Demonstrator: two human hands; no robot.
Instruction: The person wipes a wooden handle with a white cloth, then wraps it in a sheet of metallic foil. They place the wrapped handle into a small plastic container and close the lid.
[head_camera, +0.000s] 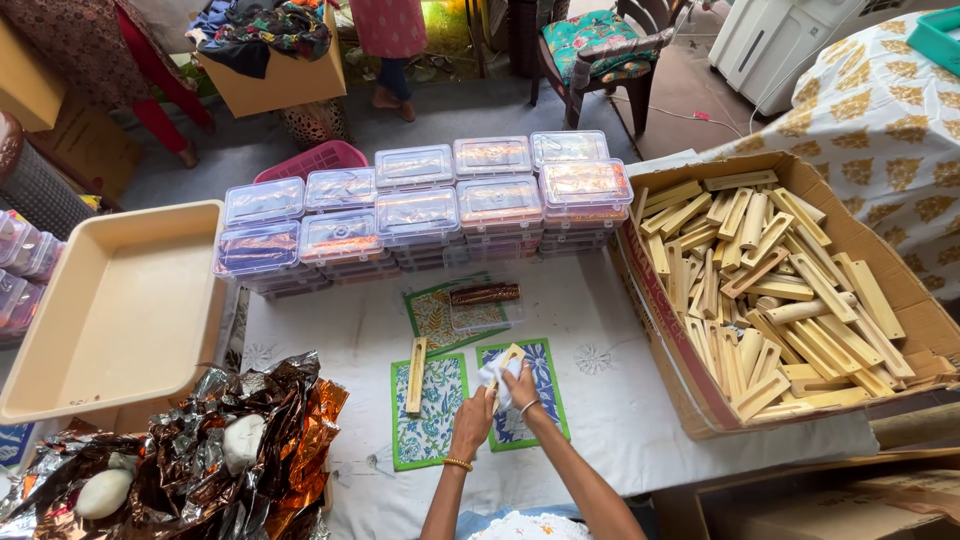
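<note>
My left hand (472, 418) and my right hand (520, 386) meet over a blue-patterned mat with a green border (535, 400). Between them is a pale wooden piece (510, 355) with a white cloth (494, 374) bunched against it; the right hand grips the cloth and the left hand steadies the piece from below. Another wooden stick (416, 375) lies along the left edge of a second patterned mat (430, 415). Further back, a third mat (435, 315) carries a clear lidded box (485, 305) with dark sticks inside.
Rows of stacked clear plastic boxes (420, 205) line the back. A cardboard carton (690, 400) full of wooden pieces stands on the right. A beige tray (120, 310) sits on the left, crumpled foil (215, 450) with white lumps at front left. People's legs and a chair are behind.
</note>
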